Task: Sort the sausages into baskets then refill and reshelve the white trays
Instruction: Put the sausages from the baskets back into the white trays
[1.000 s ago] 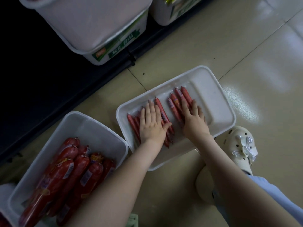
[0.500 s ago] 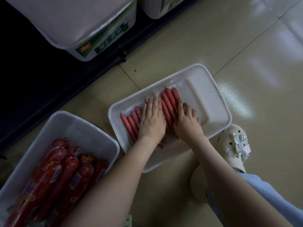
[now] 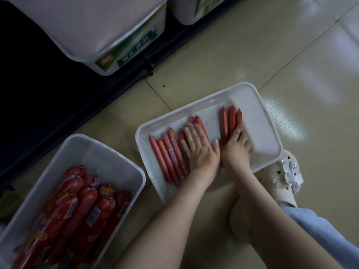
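Underfoot: a pale tiled floor [image 3: 223, 55], with a white tray [image 3: 260, 133] lying on it just in front of my shoe [image 3: 281, 177].
Tray: shallow and white, set at a slant across my view; its right end was bare.
Sausages: thin red sticks lay side by side in the tray, a row [image 3: 167, 158] at the left end and three more [image 3: 227, 121] apart from them near the middle.
Left hand [image 3: 200, 152]: it was flat, palm down, with fingers straight and loose. It pressed on the right part of the row and grasped nothing.
Right hand [image 3: 236, 150]: it touched the left hand. Its fingers stretched along the three sausages and rested on them, unclenched as far as the slight blur let me tell.
Handling: I judged each sausage light and fairly stiff, with a little give. The slick casing seemed likely to roll or slide under a flat palm.
Hold: I thought it best to gather a bunch round the middle, fingers curled beneath, not by the pinched tips.
Left of me: a second tray [image 3: 108, 150] held fat sausages [image 3: 77, 206], near the first tray but not touching it.
Ahead: white bins [image 3: 116, 35] with green labels sat on a dark shelf.
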A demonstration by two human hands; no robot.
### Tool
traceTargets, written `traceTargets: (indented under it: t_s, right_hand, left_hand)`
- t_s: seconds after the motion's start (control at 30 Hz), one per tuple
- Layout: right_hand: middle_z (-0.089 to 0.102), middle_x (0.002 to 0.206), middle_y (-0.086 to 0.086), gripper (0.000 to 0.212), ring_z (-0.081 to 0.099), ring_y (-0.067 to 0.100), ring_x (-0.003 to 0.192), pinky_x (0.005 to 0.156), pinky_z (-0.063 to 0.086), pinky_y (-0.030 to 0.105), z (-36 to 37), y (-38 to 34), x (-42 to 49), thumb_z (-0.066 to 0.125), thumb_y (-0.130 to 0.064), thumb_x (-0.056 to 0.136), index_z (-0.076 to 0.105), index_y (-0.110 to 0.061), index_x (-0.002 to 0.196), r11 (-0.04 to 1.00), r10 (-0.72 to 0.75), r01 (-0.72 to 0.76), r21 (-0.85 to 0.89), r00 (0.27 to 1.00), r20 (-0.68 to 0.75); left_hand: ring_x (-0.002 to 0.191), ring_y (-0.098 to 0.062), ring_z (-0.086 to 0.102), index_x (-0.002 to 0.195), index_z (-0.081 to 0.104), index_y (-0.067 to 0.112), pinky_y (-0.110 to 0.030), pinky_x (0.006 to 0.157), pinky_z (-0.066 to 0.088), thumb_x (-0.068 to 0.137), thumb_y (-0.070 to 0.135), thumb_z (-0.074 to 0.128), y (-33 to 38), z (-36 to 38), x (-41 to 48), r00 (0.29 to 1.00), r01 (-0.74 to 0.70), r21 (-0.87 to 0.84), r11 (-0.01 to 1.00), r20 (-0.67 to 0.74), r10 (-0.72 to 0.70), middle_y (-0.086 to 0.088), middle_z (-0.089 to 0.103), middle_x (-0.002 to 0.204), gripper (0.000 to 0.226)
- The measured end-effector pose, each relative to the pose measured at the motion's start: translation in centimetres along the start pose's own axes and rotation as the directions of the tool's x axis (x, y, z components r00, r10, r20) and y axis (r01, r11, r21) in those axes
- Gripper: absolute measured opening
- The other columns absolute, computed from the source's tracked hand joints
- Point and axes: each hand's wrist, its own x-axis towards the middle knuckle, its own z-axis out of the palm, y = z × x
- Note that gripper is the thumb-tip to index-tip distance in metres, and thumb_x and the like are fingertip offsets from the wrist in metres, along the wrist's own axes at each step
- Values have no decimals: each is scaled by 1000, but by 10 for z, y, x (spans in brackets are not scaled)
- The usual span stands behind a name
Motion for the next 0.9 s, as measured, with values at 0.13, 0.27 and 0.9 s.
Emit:
traceTargets:
  t_s: [0.13, 0.27, 0.9]
  right_hand:
    - [5, 157, 15, 88, 21, 41, 134, 114, 13, 44, -17, 7, 10, 52, -26, 92, -13, -19, 151, 997, -24, 16, 77, 995, 93]
    - [9, 156, 16, 89, 21, 41, 135, 114, 15, 44, -20, 6, 12, 53, -14, 88, -10, -16, 151, 996, -30, 22, 85, 995, 91]
    - [22, 151, 14, 70, 25, 34, 134, 107, 27, 44, -12, 3, 9, 41, -19, 95, 1, -13, 152, 974, -198, 203, -97, 978, 58]
  left_hand:
    - [147, -32, 4, 149, 1, 9, -40, 115, -12, 87, 40, 8, -13, 8, 12, 947, -319, 192, 928, 21, 321, -15, 6, 159, 70]
    - [140, -25, -21, 151, 2, 29, -46, 112, -15, 100, 36, 29, -41, 5, 21, 865, -488, 386, 783, 90, 494, -3, -19, 154, 59]
    - [146, -22, -16, 151, -8, 31, -45, 115, -15, 101, 39, 26, -46, -4, 21, 917, -392, 394, 831, 93, 389, 0, -18, 159, 61]
